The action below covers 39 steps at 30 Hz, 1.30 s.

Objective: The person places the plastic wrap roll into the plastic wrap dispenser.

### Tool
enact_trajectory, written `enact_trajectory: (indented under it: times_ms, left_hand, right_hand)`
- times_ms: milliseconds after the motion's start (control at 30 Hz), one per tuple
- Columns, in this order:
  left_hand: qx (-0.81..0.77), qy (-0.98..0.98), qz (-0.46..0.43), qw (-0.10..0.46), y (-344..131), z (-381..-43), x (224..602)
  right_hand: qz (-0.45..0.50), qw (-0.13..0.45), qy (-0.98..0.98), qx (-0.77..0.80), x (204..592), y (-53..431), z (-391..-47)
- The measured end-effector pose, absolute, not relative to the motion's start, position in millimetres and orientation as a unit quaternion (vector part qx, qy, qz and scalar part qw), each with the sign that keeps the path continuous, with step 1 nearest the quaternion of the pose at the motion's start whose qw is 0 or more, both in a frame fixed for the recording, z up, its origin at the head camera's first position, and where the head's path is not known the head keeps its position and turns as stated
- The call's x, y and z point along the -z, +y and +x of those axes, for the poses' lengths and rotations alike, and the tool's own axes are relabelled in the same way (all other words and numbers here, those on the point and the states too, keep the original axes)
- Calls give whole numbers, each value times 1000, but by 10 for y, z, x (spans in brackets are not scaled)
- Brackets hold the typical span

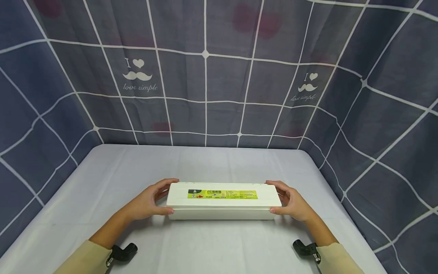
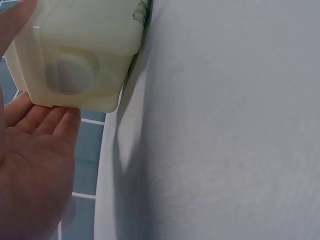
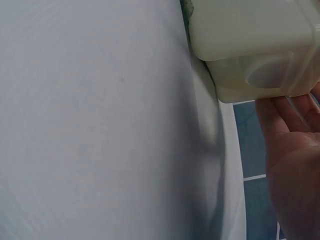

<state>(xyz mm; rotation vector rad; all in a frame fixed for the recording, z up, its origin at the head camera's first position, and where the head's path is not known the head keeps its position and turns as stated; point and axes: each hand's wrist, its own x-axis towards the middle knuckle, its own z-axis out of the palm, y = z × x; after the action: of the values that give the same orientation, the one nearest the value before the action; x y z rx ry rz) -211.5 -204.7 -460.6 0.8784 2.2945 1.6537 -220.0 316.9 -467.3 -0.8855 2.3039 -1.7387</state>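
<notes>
A long white cling film box (image 1: pixel 222 213) lies lengthwise across the middle of the table, a yellow-green label (image 1: pixel 222 194) on its lid. Its left end is held by my left hand (image 1: pixel 147 201), thumb on the front corner and fingers round the back. My right hand (image 1: pixel 293 202) grips the opposite end the same way. Through the translucent end wall (image 2: pixel 107 75) in the left wrist view, a round roll end (image 2: pixel 75 74) shows faintly. The right wrist view shows a similar roll end (image 3: pixel 270 74) inside. The lid is down.
A white cloth (image 1: pixel 205 163) covers the table. Dark blue-grey checked curtains (image 1: pixel 181 76) hang behind it and along both sides. Black wrist-worn devices (image 1: pixel 124 252) stick out beside the beige sleeves (image 1: pixel 85 258).
</notes>
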Motion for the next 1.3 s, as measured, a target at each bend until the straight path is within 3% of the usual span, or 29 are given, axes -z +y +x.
enact_trajectory:
  times_ms: [1300]
  left_hand:
    - [-598, 741, 294, 79, -2020, -2143, 4688]
  right_hand:
    - [-282, 85, 745, 599, 4685, 3146, -2212]
